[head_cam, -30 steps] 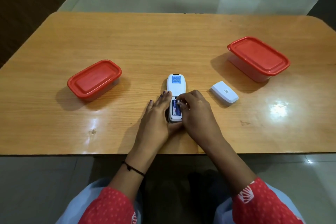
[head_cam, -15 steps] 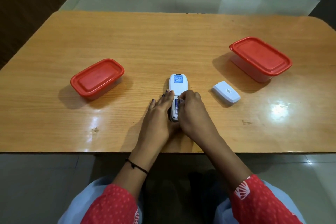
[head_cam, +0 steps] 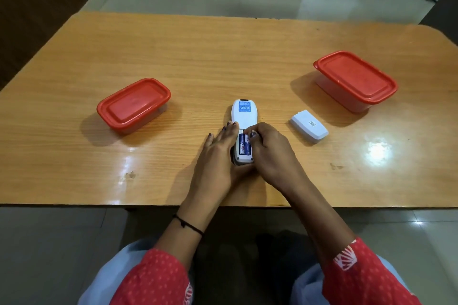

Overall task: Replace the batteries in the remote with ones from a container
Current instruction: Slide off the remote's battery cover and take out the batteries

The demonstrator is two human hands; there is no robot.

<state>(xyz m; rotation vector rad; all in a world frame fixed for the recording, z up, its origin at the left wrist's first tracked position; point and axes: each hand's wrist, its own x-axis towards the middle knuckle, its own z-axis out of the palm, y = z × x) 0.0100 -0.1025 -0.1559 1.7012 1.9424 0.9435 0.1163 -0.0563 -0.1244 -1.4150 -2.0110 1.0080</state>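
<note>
1. Nearest the camera, two forearms in red patterned sleeves (head_cam: 153,277) reach forward over the near edge of the wooden tabletop (head_cam: 223,57); a thin black thread bracelet (head_cam: 188,225) sits on the left wrist.
2. The left hand (head_cam: 218,156) lies along the left side of the white remote (head_cam: 244,129), fingers stretched flat and touching its edge, steadying it; its grip is loose and flat, not wrapped around the remote.
3. The right hand (head_cam: 270,153) is curled on the remote's right side, its grip narrow, thumb and fingertips pressing on the batteries (head_cam: 244,146) at the top of the open compartment. Whether it pinches one cannot be told.
4. The remote lies face down near the middle of the tabletop, blue label at its far end, two blue-and-white batteries side by side in the compartment.
5. Just to the right, apart from the remote, lies the white battery cover (head_cam: 309,126).
6. Farther left stands a red-lidded container (head_cam: 133,104), closed.
7. Farther right, beyond the cover, stands a second red-lidded container (head_cam: 355,80), also closed.
</note>
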